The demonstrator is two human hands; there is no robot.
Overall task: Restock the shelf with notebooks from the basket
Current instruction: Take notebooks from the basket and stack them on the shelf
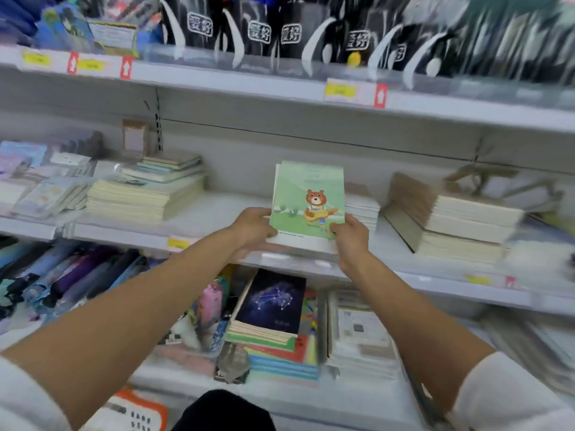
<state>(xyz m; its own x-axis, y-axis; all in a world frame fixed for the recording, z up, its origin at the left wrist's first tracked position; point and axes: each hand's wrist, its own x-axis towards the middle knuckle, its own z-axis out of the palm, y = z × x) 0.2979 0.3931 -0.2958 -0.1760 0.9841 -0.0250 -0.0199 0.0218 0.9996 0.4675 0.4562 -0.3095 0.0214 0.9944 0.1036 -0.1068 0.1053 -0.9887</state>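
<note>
One bear-cover notebook stack (308, 200), gripped by left hand (252, 227) and right hand (350, 236), meets the shelf (224, 209); the basket's (146, 410) remaining stock is hidden.

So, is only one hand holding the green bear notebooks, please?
No, the left hand and right hand both grip the green bear notebooks at the lower corners.

**Surface and Material Findings**

Bear notebooks (308, 200): paper covers, smooth, low sheen; page edges cream and matt.
Shelf (217, 209): white and smooth, looks like painted metal.
Upper shelf guard (280, 62): clear plastic, glossy.
Constellation notebook (273, 301): dark cover, smooth, slight gloss.
Brown-covered stack (407, 197): kraft-like paper, matt, rougher in look.
Basket (137, 409): orange plastic, smooth.
Sleeve (513, 396): white cloth, matt.
Price labels (339, 90): yellow paper; finish too blurred to grade.
</note>
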